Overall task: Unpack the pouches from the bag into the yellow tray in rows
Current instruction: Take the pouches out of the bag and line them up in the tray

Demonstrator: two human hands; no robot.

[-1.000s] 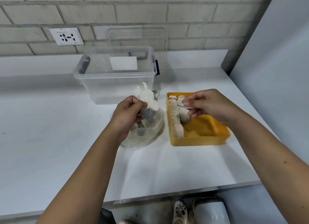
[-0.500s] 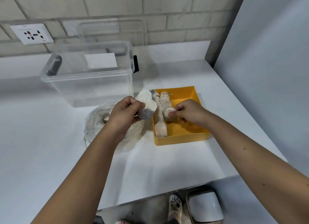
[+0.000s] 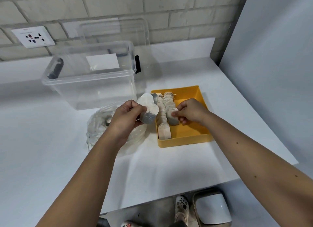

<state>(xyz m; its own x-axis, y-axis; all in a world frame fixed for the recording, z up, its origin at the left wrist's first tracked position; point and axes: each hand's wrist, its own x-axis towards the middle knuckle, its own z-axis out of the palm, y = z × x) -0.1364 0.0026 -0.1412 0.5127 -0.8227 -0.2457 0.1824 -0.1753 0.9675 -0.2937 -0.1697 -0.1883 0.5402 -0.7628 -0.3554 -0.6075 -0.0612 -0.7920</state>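
White table (image 3: 50, 159), yellow tray (image 3: 186, 142) half bare, right hand (image 3: 191, 111) pinching pouch (image 3: 173, 120)

No text is showing clearly enough to read. The socket plate (image 3: 33, 37) at the upper left is carrying small print too blurred to make out, and the white label (image 3: 102, 61) on the clear bin (image 3: 88, 84) is showing blank.

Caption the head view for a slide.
Right hand pinches a pouch in the yellow tray; left hand holds spare pouches by the bag.
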